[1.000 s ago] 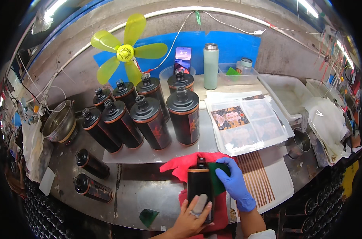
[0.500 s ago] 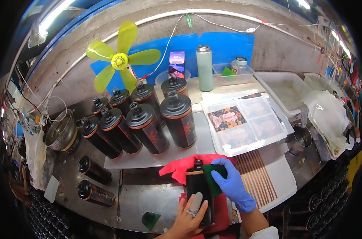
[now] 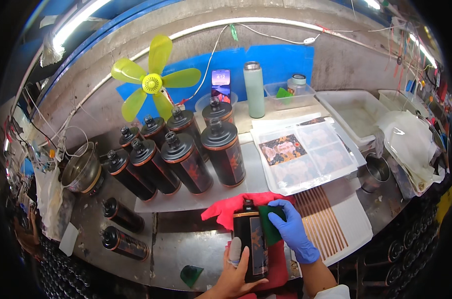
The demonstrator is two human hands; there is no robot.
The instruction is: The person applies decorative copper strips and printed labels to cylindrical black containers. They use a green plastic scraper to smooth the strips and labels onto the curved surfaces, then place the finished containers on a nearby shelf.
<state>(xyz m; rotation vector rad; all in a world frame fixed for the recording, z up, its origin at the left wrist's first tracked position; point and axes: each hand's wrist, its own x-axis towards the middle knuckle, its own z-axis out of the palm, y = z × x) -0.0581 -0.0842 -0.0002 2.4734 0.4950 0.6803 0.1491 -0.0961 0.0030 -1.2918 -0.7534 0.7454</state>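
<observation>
A black bottle (image 3: pixel 245 234) with copper trim and a patterned panel on its front leans over a red cloth (image 3: pixel 221 209) at the bench's front. My left hand (image 3: pixel 234 271) is closed around its lower left side, a pale cover on one finger. In a blue glove, my right hand (image 3: pixel 294 231) pinches a dark green flat sheet (image 3: pixel 271 230), whose edge is at the bottle's upper right side; whether it touches cannot be told. Another green piece (image 3: pixel 190 274) lies on the metal bench to the left.
Several black bottles (image 3: pixel 225 154) stand on a grey board behind, and two smaller ones (image 3: pixel 124 244) lie at left. A sheet of printed transfers (image 3: pixel 285 149) and brown strips (image 3: pixel 323 229) lie at right. A yellow-green fan (image 3: pixel 152 83), flask (image 3: pixel 254 92) and white tub (image 3: pixel 350 117) are farther back.
The bottle has turned, bringing its patterned panel into view. My left fingers have moved left off its front, and the green sheet has shifted slightly right.
</observation>
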